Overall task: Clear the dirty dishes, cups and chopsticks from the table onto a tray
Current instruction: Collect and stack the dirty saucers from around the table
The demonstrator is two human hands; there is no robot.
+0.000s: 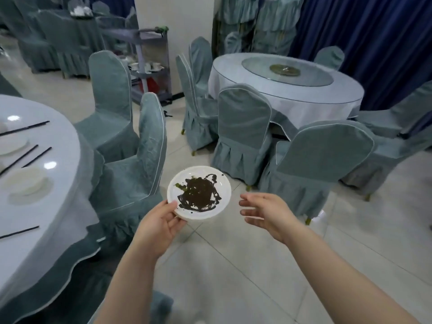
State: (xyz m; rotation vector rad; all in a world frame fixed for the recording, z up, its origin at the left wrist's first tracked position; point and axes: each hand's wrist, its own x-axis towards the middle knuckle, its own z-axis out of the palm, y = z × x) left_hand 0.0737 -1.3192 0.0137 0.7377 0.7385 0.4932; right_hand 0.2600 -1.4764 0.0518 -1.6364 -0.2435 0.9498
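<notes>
— One dirty plate [211, 183] is in the head view, held out over the tiled floor [233, 265] between the chairs. It's white, with a dark smear of sauce and a few green bits in the middle.

— Which hand has it?

— The left hand [157, 226]. Its thumb lies over the near-left rim and its fingers [176, 222] curl underneath, pinching the edge. The plate sits roughly level.

— And the right hand [266, 213]?

— Just beside the plate, not touching it. Palm turned inward, fingers loosely spread and holding nothing.

— What's left on the counter [58, 183]?

— At the left edge of the view, the round white-clothed counter carries two more white plates [25, 183], and black chopsticks [25, 128] lying in several places across the cloth. Grey-green covered chairs [138, 164] stand against it.

— Anything behind?

— A grey cart [152, 66] with shelves stands by the white pillar, with what look like white dishes on its middle shelf; they're too blurred to count. To the right, a second round counter [287, 94] with a glass turntable, ringed by more covered chairs.
</notes>
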